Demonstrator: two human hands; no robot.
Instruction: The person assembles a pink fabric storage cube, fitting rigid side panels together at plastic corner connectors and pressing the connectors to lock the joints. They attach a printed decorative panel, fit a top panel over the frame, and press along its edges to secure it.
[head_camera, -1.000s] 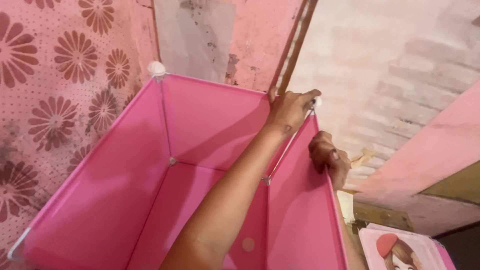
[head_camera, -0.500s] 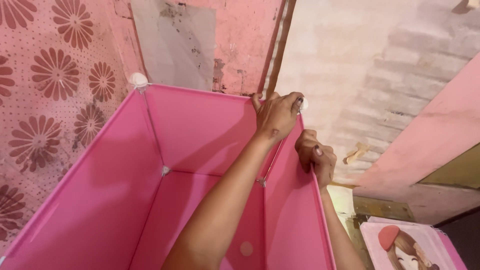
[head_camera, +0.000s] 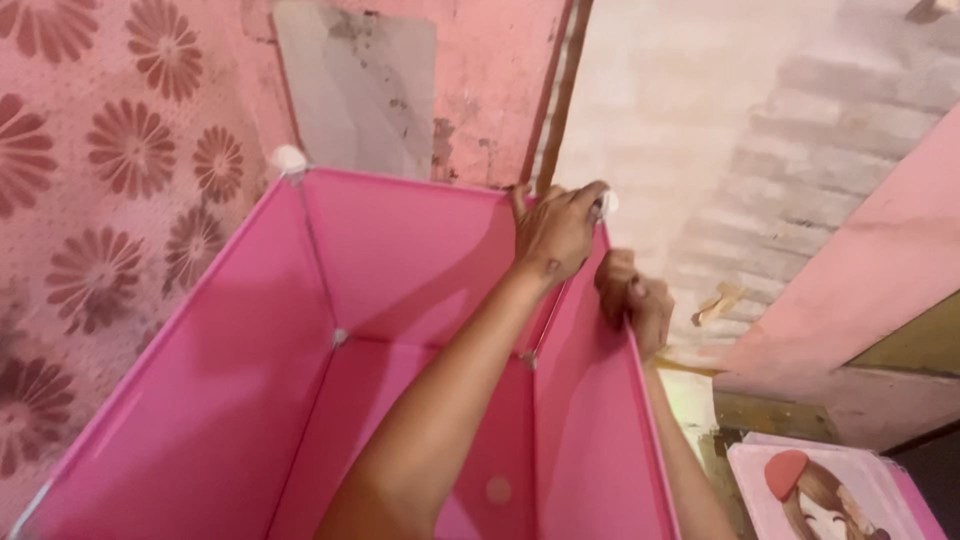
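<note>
The big pink cube (head_camera: 400, 380) of plastic panels fills the lower half of the view. It stands open at the top, close against the flowered wall (head_camera: 110, 180) on its left side and the pink plaster wall (head_camera: 480, 80) behind it. I take the cube as landmark for all places.

Its panels meet at thin metal edges, and white round connectors sit on the corners. One connector (head_camera: 289, 159) is on the far left top corner of the cube, with no hand near it. A second white connector (head_camera: 606, 204) is on the far right top corner, and both hands are there.

The left hand (head_camera: 556, 232) comes across the open inside of the cube and lies on the far right corner. Its fingers are curled over the top rim and the thumb side presses on the white connector, so this grip is closed on the connector and rim. It seems to hold the corner steady from above.

The right hand (head_camera: 630, 297) is just outside the right panel (head_camera: 590, 440), a little lower than the corner, closed as a fist around the panel's upper edge. What is inside this fist I cannot tell. The connector thus lies at the fingertips of the left hand and just above the right hand.

To the right of the cube, low in the view, lies a loose panel with a cartoon girl (head_camera: 830, 495).
</note>
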